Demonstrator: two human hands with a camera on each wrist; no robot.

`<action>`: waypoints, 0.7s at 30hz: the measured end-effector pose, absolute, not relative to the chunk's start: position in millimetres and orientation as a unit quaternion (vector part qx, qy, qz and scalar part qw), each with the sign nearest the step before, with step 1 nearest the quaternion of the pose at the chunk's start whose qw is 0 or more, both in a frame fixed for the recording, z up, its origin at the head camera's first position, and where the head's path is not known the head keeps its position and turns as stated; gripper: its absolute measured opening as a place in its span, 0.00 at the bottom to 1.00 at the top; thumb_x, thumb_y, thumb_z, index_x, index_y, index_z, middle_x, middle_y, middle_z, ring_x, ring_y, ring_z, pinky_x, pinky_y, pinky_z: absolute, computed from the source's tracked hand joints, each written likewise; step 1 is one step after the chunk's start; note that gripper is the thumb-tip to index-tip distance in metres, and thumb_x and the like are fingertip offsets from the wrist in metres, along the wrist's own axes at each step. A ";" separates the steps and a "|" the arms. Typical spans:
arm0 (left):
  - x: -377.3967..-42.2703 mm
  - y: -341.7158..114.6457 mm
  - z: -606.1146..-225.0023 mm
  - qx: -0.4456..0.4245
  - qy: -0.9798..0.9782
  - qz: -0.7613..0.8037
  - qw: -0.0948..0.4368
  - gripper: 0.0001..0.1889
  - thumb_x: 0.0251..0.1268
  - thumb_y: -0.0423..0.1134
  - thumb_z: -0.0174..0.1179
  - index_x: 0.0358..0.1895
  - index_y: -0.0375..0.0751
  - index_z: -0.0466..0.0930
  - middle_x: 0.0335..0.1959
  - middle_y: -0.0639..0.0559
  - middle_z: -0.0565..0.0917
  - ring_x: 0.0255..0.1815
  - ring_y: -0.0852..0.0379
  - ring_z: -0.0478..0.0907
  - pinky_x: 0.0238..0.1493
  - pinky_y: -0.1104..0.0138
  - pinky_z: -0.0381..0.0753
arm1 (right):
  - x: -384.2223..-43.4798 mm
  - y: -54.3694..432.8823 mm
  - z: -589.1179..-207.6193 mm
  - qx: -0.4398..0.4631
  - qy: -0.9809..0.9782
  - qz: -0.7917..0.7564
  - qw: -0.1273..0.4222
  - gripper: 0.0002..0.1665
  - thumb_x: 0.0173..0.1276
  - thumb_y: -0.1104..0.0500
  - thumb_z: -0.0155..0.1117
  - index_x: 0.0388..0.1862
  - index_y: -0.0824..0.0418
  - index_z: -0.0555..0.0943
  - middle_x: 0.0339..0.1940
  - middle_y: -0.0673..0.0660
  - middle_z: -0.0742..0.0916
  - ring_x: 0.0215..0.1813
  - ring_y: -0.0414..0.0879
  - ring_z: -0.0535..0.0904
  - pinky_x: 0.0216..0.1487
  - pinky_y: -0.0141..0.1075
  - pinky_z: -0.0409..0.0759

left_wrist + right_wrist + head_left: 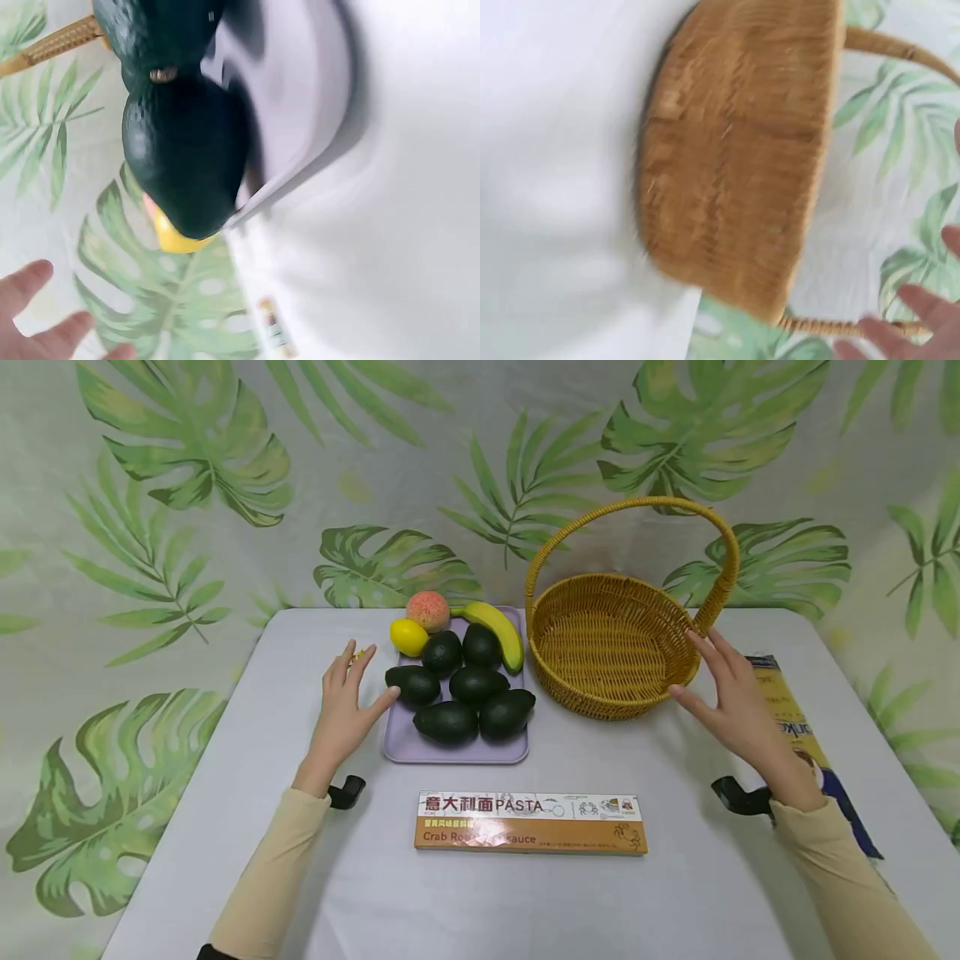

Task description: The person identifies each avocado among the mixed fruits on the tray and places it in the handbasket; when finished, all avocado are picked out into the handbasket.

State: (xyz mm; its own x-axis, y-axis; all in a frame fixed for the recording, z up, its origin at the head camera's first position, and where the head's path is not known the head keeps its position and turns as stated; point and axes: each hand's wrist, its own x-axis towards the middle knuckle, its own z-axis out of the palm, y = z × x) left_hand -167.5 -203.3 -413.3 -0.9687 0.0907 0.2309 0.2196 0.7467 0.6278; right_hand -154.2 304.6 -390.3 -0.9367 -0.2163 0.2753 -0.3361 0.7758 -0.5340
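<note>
My left hand [343,706] hovers at the left side of the lilac tray [457,753], thumb and fingers spread, holding nothing. Several dark green avocados [446,722] lie on that tray, with a lemon [408,637], a peach [428,611] and a banana [495,631] toward its back. In the left wrist view an avocado [184,150] is close, apart from the fingers [64,334]. My right hand [731,710] is by the right side of the wicker basket [611,706], fingers spread; whether it touches the rim I cannot tell. The basket's woven wall [727,150] fills the right wrist view.
A pasta box [530,823] lies in front of the tray. To the right, partly behind my right arm, is a yellow and blue packet [783,693]. A small colourful item [276,326] lies beyond my left hand. Leaf-patterned cloth [375,485] hangs behind the table.
</note>
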 end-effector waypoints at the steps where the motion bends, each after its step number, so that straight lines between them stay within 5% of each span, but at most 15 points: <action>1: -165.8 -205.8 -415.7 -0.086 -0.917 -0.380 0.089 0.39 0.65 0.55 0.60 0.75 0.48 0.56 0.77 0.45 0.46 0.75 0.39 0.41 0.67 0.39 0.47 | -153.6 300.7 -387.6 0.157 -0.928 0.323 0.100 0.45 0.69 0.51 0.62 0.78 0.52 0.52 0.77 0.64 0.51 0.74 0.67 0.45 0.64 0.69 0.46; 3: -161.9 -210.2 -421.8 -0.085 -0.892 -0.440 0.069 0.37 0.66 0.49 0.60 0.74 0.46 0.57 0.76 0.45 0.50 0.74 0.40 0.47 0.67 0.41 0.53 | -151.9 292.3 -382.6 0.179 -0.912 0.357 0.098 0.45 0.67 0.56 0.65 0.77 0.49 0.54 0.77 0.61 0.55 0.73 0.63 0.52 0.63 0.66 0.55; 6: -155.7 -215.2 -433.8 -0.077 -0.863 -0.499 0.024 0.35 0.67 0.44 0.60 0.74 0.43 0.57 0.75 0.42 0.54 0.72 0.41 0.54 0.68 0.47 0.57 | -150.1 277.7 -377.0 0.213 -0.886 0.403 0.080 0.45 0.65 0.64 0.65 0.77 0.48 0.56 0.75 0.57 0.61 0.70 0.50 0.61 0.65 0.44 0.66; 10: -149.2 -218.8 -450.6 -0.066 -0.831 -0.550 -0.053 0.38 0.66 0.41 0.62 0.75 0.40 0.52 0.75 0.41 0.54 0.73 0.41 0.53 0.70 0.52 0.54 | -150.7 256.7 -373.8 0.248 -0.849 0.465 0.021 0.43 0.67 0.68 0.61 0.77 0.53 0.55 0.73 0.57 0.63 0.67 0.43 0.63 0.61 0.26 0.65; 16: -147.6 -220.2 -467.3 -0.061 -0.824 -0.551 -0.118 0.46 0.60 0.42 0.67 0.76 0.41 0.47 0.76 0.39 0.48 0.75 0.39 0.44 0.72 0.50 0.45 | -160.1 225.2 -379.9 0.296 -0.796 0.523 -0.078 0.40 0.68 0.69 0.59 0.76 0.58 0.56 0.73 0.58 0.64 0.69 0.59 0.61 0.66 0.50 0.65; 21: -148.8 -220.9 -474.7 -0.066 -0.846 -0.511 -0.138 0.52 0.54 0.43 0.70 0.77 0.44 0.45 0.76 0.37 0.45 0.74 0.36 0.40 0.71 0.45 0.41 | -172.1 201.7 -388.3 0.335 -0.776 0.518 -0.131 0.38 0.67 0.66 0.61 0.74 0.59 0.60 0.73 0.57 0.65 0.71 0.58 0.60 0.66 0.57 0.60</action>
State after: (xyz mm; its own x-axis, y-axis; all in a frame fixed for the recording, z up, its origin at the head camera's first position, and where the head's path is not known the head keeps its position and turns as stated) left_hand -148.8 -220.9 -474.7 -0.9534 0.2521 -0.1656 -0.0295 0.4684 0.8830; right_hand -172.1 201.7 -388.3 -0.7409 -0.6558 0.1449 -0.3851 0.2381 -0.8916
